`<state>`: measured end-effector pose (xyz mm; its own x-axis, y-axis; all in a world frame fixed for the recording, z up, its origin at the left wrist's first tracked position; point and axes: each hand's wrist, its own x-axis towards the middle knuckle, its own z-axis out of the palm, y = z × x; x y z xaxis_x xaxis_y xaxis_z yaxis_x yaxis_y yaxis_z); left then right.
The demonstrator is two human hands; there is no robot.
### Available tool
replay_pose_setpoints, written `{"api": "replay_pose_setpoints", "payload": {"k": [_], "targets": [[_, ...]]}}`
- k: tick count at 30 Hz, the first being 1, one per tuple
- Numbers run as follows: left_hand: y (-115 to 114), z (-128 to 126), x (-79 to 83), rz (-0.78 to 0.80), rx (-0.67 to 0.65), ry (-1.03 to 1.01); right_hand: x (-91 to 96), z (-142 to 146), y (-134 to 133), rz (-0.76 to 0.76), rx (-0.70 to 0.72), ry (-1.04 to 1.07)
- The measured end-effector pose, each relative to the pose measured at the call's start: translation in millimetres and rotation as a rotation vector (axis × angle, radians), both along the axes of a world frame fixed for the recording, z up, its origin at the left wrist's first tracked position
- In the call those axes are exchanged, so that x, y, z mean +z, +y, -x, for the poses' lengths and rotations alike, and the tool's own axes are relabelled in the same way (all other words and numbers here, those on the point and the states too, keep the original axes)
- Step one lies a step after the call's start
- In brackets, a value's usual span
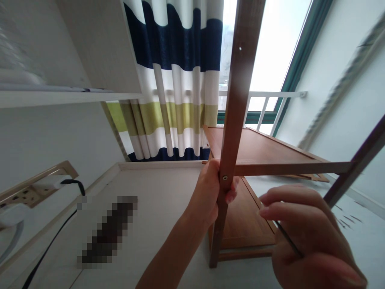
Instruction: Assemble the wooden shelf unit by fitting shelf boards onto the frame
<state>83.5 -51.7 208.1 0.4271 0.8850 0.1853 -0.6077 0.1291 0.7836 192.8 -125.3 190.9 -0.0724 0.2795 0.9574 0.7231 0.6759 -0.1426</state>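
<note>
A brown wooden shelf rack stands on a pale surface, with an upright leg [237,100] running up through the middle of the view. My left hand [207,192] is wrapped around that leg, just beside a screw head where the upper shelf board [261,150] joins it. A lower shelf board [243,220] sits under my hands. My right hand [303,233] is at the lower right, fingers pinched on a thin dark metal tool [288,240] whose tip is hidden by the fingers.
A striped blue, white and green curtain [177,80] hangs behind, beside a bright window with a white rail [270,94]. A white shelf [69,96] juts out at the left. A wall socket [33,188] with a black cable [51,245] is at the lower left.
</note>
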Motion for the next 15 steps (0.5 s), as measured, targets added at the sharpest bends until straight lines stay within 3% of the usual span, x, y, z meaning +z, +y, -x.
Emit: {"api": "replay_pose_setpoints", "payload": {"k": [2,5,8,11,15], "targets": [[0,0,-1.5,-0.008,0.013,-0.001,0.8,-4,-5,-0.011,-0.009,-0.028],[2,-1,-2.5,-0.012,-0.011,-0.015,1.7,-10,-10,0.121,0.035,-0.09],[3,-2,-1.5,-0.012,-0.029,-0.019,3.7,-10,-6,0.14,0.157,-0.041],[2,-1,0.0,0.004,-0.009,-0.002,8.0,-5,2,0.15,0.369,0.002],[0,0,-0.5,0.032,0.014,0.062,11.3,3,5,0.21,0.438,0.065]]}}
